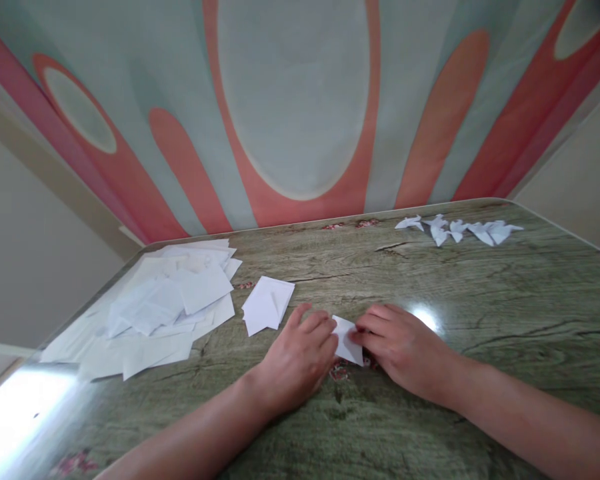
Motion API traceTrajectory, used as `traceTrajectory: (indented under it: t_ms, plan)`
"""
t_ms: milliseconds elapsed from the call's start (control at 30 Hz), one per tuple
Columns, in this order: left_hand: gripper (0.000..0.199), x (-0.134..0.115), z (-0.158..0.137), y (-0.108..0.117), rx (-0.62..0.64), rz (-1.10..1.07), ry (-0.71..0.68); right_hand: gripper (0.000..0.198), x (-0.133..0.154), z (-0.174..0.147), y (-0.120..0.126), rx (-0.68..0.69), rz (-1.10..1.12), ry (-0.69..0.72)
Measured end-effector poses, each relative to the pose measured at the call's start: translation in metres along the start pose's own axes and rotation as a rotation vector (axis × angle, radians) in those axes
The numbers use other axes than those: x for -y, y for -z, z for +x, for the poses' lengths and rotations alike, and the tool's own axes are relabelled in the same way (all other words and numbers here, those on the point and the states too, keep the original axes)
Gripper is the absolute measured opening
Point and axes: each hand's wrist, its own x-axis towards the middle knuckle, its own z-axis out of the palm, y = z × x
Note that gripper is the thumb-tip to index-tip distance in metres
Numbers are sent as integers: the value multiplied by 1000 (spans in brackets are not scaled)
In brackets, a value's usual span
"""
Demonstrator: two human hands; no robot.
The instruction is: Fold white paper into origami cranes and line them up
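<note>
A small folded piece of white paper (347,345) lies at the front middle of the table, between my two hands. The fingers of my left hand (303,357) are curled and close on its left edge. At its right side, my right hand (399,343) pinches the edge between thumb and fingers. My left fingertips are partly hidden behind the hand. Just beyond my left hand rests a small stack of white paper pieces (267,303), with a folded one on top.
A large loose pile of white paper sheets (163,307) covers the table's left side. Several folded paper cranes (457,230) stand in a row at the back right. The wood-grain table (320,263) meets a patterned wall panel (295,100) at its far edge.
</note>
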Motion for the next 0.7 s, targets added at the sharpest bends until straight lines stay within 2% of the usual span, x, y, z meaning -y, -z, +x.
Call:
traceTrajectory:
  t_ms: [133, 367, 533, 700]
  plan:
    - [13, -6, -4, 2, 48, 50, -10, 17, 1, -1, 1, 5, 16, -1]
    - [16, -7, -8, 0, -55, -86, 100, 19, -4, -1, 1, -30, 73, -13]
    - [18, -5, -8, -1, -97, -176, 169, 17, -7, -3, -3, -64, 178, -115]
    - [19, -1, -4, -3, -44, -248, 326, 20, -7, -1, -5, -64, 254, -220]
